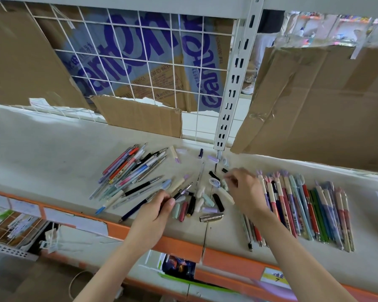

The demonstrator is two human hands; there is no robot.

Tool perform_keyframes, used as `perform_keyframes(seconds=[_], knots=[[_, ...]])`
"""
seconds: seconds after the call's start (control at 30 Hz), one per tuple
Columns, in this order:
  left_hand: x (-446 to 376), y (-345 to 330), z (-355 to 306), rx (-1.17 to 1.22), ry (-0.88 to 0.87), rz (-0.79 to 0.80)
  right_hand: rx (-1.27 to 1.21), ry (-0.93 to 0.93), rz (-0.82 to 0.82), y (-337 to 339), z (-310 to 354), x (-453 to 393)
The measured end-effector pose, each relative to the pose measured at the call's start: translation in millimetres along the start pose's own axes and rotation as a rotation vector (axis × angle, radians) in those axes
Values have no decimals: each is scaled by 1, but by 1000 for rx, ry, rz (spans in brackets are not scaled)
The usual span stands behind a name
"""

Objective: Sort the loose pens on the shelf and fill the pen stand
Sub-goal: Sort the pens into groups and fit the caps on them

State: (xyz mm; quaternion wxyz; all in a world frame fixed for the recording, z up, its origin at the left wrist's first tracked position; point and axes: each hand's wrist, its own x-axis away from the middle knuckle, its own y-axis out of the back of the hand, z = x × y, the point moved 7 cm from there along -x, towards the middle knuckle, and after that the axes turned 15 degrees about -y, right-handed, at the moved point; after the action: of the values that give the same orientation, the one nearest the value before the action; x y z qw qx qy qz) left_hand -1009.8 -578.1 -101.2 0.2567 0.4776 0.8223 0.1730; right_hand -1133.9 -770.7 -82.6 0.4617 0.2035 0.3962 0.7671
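- Head view looks down on a pale shelf (52,149) with an orange front edge, my two bare hands reaching over it.
- My left hand (155,208) has its fingers curled round a dark pen (181,192) with a silver tip, held low over the shelf and pointing up to the right.
- My right hand (247,192) is bent at the knuckles, fingertips pinched together on something small; I cannot tell what it is.
- Loose pens (129,171) lie fanned in a messy heap to the left: red, orange, blue, black, pale teal and clear barrels, crossing one another.
- Between my hands lie scattered caps (205,201): mint, lilac, white, black and maroon, plus one silver metal cap (212,216) nearest the edge.
- Sorted pens (314,210) lie side by side in a row to the right of my right hand, many with little animal-shaped tops, in pink, purple, teal, red and green.
- Torn cardboard (314,101) hangs against the white wire grid (140,62) behind the shelf.
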Motion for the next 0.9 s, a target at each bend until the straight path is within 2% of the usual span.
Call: perform_keyframes(seconds=[0.07, 0.17, 0.27, 0.33, 0.37, 0.47, 0.53, 0.73, 0.9], knots=[[-1, -1, -1, 4, 5, 0, 193, -38, -54, -2, -2, -21], [-2, -4, -6, 12, -16, 10, 462, -53, 17, -15, -4, -41], [-2, -3, -9, 27, -24, 1, 517, -24, 33, -18, -1, -47], [-2, -2, -9, 29, -24, -2, 350, -9, 58, -12, 8, -43], [-2, -2, -9, 32, -23, -2, 162, -8, 99, -9, 15, -38], [-3, -2, -10, 31, -21, 4, -546, -98, 394, -9, 34, -9], [-6, -3, -11, 27, -31, 5, -768, -189, 453, -13, 35, 5], [-10, -4, -14, 16, -47, 1, -918, -249, 404, -11, 33, 16], [-10, -4, -17, -5, -26, -1, -906, -200, 477, -21, 40, 24]])
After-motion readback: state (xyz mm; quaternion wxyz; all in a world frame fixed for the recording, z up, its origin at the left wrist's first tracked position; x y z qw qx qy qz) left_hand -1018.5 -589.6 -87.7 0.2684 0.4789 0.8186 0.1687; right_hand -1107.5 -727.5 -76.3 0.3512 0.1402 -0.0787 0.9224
